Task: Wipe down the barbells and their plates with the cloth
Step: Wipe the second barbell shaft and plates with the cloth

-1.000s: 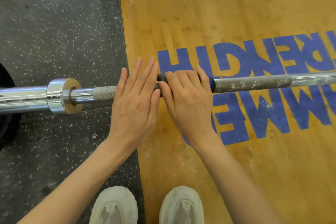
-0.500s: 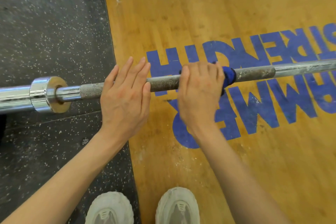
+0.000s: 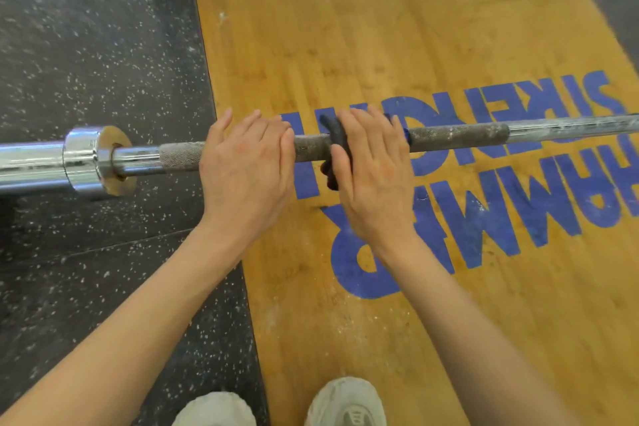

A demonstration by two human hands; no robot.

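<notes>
A barbell (image 3: 456, 137) lies across the view from left to right, with a dull knurled shaft and a shiny chrome sleeve and collar (image 3: 86, 159) at the left. My left hand (image 3: 245, 169) rests flat on the shaft with straight fingers, just right of the collar. Close beside it, my right hand (image 3: 373, 169) holds a dark blue cloth (image 3: 328, 135) wrapped round the shaft, fingers over the top and thumb against the cloth. Most of the cloth is hidden under that hand. No plates are in view.
The bar hangs over the seam between black speckled rubber flooring (image 3: 86, 45) on the left and a wooden lifting platform (image 3: 380, 28) with blue lettering on the right. My two pale shoes (image 3: 214, 408) (image 3: 345, 401) stand at the bottom edge.
My right hand slid the cloth right along the shaft, then back left until it sits beside my left hand. My left hand stayed flat on the bar.
</notes>
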